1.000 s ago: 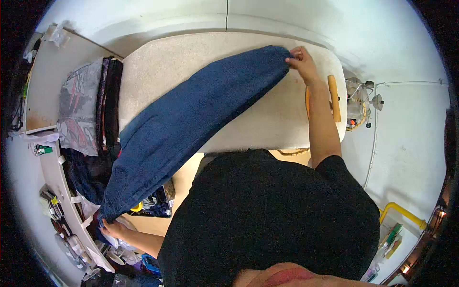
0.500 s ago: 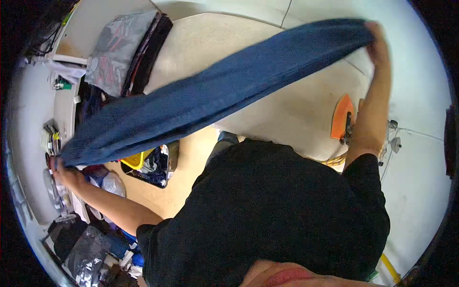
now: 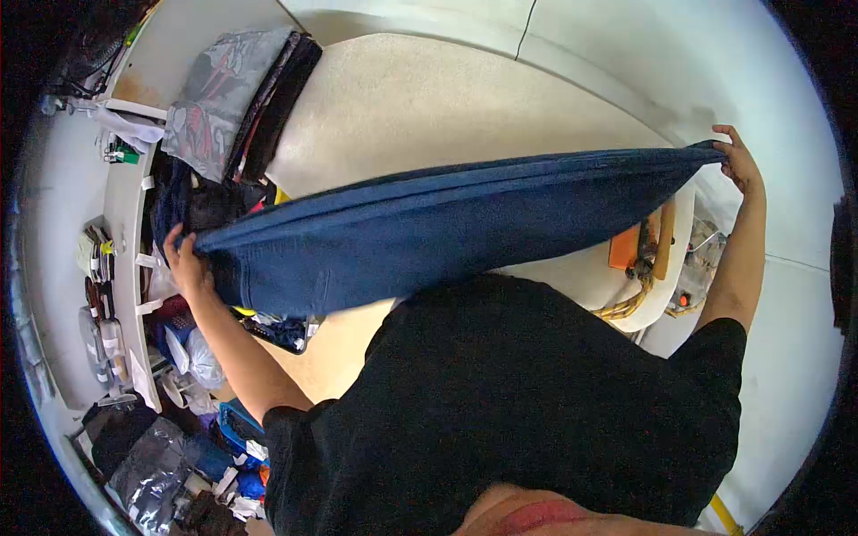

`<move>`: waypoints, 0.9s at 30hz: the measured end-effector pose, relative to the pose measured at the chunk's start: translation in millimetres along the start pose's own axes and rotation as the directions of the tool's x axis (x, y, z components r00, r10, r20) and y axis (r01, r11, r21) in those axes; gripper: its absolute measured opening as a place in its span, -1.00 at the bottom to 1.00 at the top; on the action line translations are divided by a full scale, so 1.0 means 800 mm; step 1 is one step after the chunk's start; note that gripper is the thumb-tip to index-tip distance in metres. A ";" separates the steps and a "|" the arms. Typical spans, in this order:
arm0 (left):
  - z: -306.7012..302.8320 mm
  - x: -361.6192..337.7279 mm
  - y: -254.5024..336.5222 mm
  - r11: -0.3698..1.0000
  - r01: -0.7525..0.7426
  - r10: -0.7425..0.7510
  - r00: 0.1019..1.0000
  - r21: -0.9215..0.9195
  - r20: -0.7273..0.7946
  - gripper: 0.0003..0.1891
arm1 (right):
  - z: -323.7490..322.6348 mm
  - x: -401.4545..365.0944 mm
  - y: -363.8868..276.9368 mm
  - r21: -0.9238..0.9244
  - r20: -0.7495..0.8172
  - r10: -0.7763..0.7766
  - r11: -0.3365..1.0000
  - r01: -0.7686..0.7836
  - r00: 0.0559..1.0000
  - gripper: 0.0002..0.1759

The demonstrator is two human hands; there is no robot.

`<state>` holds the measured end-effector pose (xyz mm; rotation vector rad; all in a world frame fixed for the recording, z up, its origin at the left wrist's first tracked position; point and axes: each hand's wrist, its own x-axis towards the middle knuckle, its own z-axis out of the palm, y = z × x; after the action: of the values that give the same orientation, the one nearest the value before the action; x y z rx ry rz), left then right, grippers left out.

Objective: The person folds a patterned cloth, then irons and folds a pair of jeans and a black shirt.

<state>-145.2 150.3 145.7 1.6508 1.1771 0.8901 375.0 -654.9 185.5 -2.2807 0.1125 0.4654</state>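
Across the near side of the padded ironing board (image 3: 402, 98), blue denim trousers (image 3: 447, 219) stretch between widely separated hands, left hand (image 3: 189, 266) and right hand (image 3: 742, 165) each clasping an end. Below, a black crate (image 3: 302, 347) holds dark cloth (image 3: 284, 330); the blue basket's (image 3: 234, 427) contents are unclear.

Laundry-type workspace (ironing board (image 3: 429, 98), folded clothes (image 3: 210, 98)).
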 end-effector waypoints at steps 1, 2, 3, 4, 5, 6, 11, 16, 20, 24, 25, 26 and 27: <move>0.014 0.007 0.014 0.999 -0.006 0.006 1.000 0.052 0.007 -0.63 | -0.013 0.004 0.001 0.000 -0.003 -0.003 1.000 0.003 1.000 -0.62; 0.025 0.013 0.024 0.999 -0.006 0.006 1.000 0.050 0.005 -0.63 | -0.027 0.008 0.000 0.013 -0.051 -0.029 0.999 0.030 0.998 -0.63; 0.034 0.021 0.034 0.989 -0.047 0.058 0.995 -0.138 0.075 -0.63 | -0.037 0.012 -0.002 0.027 -0.098 -0.055 0.998 0.058 0.994 -0.63; 0.038 0.025 0.043 0.945 -0.074 0.123 0.983 -0.320 0.135 -0.63 | -0.045 0.012 -0.001 0.041 -0.141 -0.103 0.993 0.110 0.985 -0.62; 0.042 0.022 0.054 0.945 -0.079 0.126 0.983 -0.317 0.131 -0.63 | -0.050 0.010 0.000 0.046 -0.137 -0.105 0.993 0.112 0.985 -0.62; 0.050 0.016 0.065 0.938 -0.112 0.160 0.979 -0.327 0.123 -0.64 | -0.056 0.008 0.001 0.071 -0.165 -0.110 0.990 0.123 0.980 -0.62; 0.110 -0.036 0.041 0.948 -0.216 0.243 0.965 -0.234 0.094 -0.68 | -0.042 0.032 0.073 -0.028 -0.198 -0.166 0.986 0.164 0.966 -0.59; 0.127 -0.048 -0.132 0.912 -0.377 0.332 0.910 0.163 0.247 -0.69 | 0.012 0.065 0.205 -0.099 -0.160 -0.162 0.984 0.148 0.974 -0.55; 0.141 -0.100 -0.174 0.909 -0.297 0.239 0.946 0.293 0.217 -0.71 | 0.038 0.080 0.298 -0.108 -0.140 -0.195 0.977 0.181 0.971 -0.52; 0.169 -0.128 -0.145 0.661 -0.447 0.461 0.876 0.602 0.143 -0.63 | 0.067 0.036 0.300 -0.412 -0.373 -0.341 0.894 0.175 0.863 -0.52; 0.191 -0.146 -0.115 0.490 -0.468 0.579 0.806 0.735 0.127 -0.60 | 0.070 0.024 0.296 -0.417 -0.371 -0.345 0.891 0.177 0.862 -0.52; 0.214 -0.165 -0.084 0.469 -0.541 0.585 0.782 0.698 0.214 -0.57 | 0.078 0.001 0.288 -0.374 -0.442 -0.376 0.902 0.213 0.815 -0.52; 0.240 -0.185 -0.058 0.447 -0.610 0.590 0.751 0.654 0.297 -0.54 | 0.088 -0.024 0.280 -0.333 -0.510 -0.400 0.908 0.254 0.761 -0.52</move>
<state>-29.0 -33.4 28.8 2.8715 0.9548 0.8474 286.1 -758.4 -7.0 -2.5460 -0.0593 -0.4314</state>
